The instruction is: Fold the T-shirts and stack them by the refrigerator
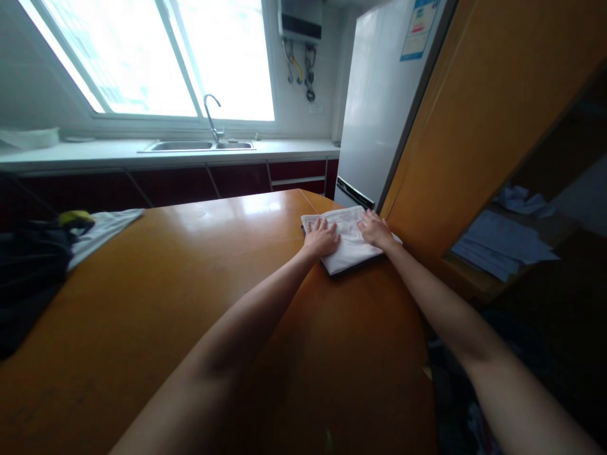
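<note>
A folded white cloth (351, 248) lies near the far right part of the brown wooden table, with a dark layer showing along its lower edge. My left hand (322, 237) rests flat on the cloth's left side, fingers spread. On its upper right part lies my right hand (375, 229), palm down with the fingers apart. Neither hand grips anything. The cloth beneath the palms is hidden.
The wooden table (190, 284) stretches to the left, where dark clothes (33, 265) and a white cloth (107, 230) lie. Beyond are a sink (183, 146) and a fridge (374, 95). Papers (502, 240) sit on a shelf at the right.
</note>
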Demonstrator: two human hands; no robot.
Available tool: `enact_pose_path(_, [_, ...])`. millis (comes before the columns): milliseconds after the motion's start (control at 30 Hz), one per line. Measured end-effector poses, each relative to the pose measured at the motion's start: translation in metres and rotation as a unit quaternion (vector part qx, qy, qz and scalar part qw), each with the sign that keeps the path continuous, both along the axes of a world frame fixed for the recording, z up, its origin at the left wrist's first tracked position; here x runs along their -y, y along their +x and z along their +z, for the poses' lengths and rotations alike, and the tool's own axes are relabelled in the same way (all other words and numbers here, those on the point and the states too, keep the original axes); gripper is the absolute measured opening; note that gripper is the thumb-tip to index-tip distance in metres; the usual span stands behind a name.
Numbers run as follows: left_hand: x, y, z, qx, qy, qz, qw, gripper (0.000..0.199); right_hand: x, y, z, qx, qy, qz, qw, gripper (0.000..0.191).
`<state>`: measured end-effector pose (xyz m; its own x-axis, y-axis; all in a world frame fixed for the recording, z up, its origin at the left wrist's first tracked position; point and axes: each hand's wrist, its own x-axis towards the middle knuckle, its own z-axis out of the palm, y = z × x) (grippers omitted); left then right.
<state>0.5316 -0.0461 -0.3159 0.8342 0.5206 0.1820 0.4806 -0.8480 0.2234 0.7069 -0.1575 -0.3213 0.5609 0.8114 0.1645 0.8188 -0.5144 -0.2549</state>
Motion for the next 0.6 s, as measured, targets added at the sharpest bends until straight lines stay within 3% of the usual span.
enact_pose_path(167, [-0.011, 0.007, 0.003, 0.01, -0.007, 0.014, 1.0, 0.065, 0.015, 0.016, -0.014, -0.021, -0.049, -0.024, 0.998, 0.065])
enact_pose_path(267, [-0.013, 0.009, -0.002, 0.001, -0.015, 0.023, 1.0, 0.07, 0.01, 0.018, -0.013, -0.024, -0.049, -0.029, 0.998, 0.065])
enact_pose_path(467, [-0.012, 0.008, -0.005, -0.001, -0.008, 0.024, 1.0, 0.069, -0.046, 0.02, 0.011, 0.006, 0.035, -0.013, 0.999, 0.062])
enact_pose_path(600, [-0.013, 0.006, -0.002, -0.005, -0.008, 0.018, 1.0, 0.068, -0.071, 0.028, 0.012, -0.048, -0.011, -0.024, 0.998, 0.064])
